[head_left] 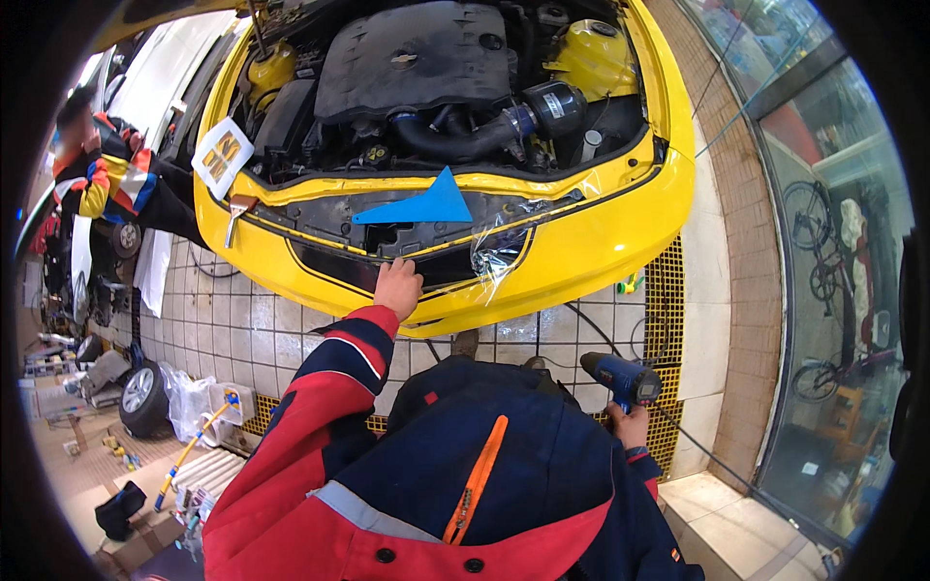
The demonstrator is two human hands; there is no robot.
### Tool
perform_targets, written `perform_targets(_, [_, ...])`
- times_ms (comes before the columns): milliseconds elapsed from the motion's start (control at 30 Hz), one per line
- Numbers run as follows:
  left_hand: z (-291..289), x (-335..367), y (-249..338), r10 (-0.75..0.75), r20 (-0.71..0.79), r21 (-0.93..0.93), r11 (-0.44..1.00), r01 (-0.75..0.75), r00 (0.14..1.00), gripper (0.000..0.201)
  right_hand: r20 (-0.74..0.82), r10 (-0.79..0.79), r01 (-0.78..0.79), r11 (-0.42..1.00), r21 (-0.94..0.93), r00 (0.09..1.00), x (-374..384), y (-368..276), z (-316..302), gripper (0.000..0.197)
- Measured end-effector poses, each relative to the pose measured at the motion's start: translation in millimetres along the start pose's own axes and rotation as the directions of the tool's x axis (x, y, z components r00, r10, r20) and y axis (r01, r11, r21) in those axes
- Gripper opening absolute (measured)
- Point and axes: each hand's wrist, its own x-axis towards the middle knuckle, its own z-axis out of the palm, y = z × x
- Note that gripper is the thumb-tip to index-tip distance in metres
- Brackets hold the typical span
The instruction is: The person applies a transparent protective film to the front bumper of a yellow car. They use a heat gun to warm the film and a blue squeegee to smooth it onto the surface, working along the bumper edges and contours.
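One heat gun (625, 377), one yellow car (387, 183), one blue scraper (426, 206)

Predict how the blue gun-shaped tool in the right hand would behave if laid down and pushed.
The blue tool looks rigid, probably a hard casing. It may be top-heavy, since the barrel looks bulkier than the handle in the right hand. Pushed on its side, it might rock but likely won't roll far, because the handle juts out.

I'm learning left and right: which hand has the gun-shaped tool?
The right hand: it grips the blue gun-shaped tool. The left hand is at the yellow car front instead.
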Motion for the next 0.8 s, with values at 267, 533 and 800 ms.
perform_targets(267, [-9.3,24.5,-20.2,0.134,0.088,-0.083,0.988,-0.127,0.987,0.015,-0.022,-0.009,0.011,0.997,0.074,1.0,-14.9,10.0,29.1,0.018])
perform_targets(533, [-28.0,70.9,-40.8,0.233,0.32,-0.134,0.971,-0.199,0.918,0.025,-0.056,0.005,-0.003,0.999,0.038,0.998,-32.2,4.0,41.4,0.017])
perform_targets(800, [-28.9,108.2,-57.1,0.367,0.365,-0.23,0.926,-0.3,0.855,0.025,-0.121,0.037,-0.026,0.995,0.097,0.992,-38.2,23.1,58.3,0.019])
